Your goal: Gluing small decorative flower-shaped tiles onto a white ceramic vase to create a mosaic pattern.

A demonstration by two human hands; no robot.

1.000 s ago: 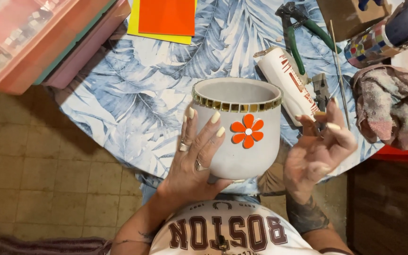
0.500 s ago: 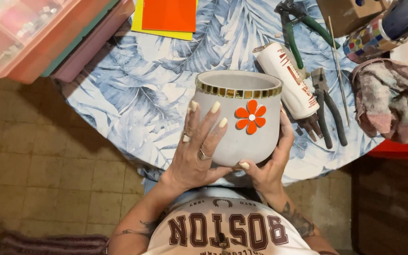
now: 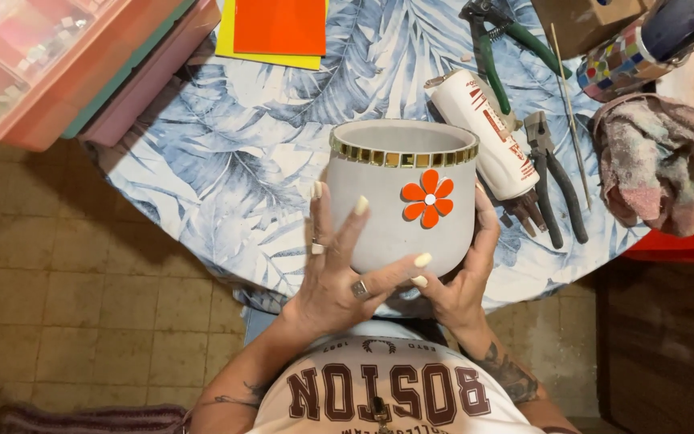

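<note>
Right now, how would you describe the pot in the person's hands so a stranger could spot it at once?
Start at the round table with the blue leaf-print cloth. At its near edge, the left hand and right hand hold a pale grey pot between them. A band of small gold tiles around its rim and an orange flower on its side set it apart from the white tube beside it.

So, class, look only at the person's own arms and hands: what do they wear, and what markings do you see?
The left hand wears several silver-coloured rings, one chunky, and long pale cream nails. The right hand has the same pale nails; no ring shows on it. Both forearms are bare, with dark tattoos: a larger patterned one on the right forearm, a thinner line design on the left forearm. No sleeves reach the forearms.
</note>
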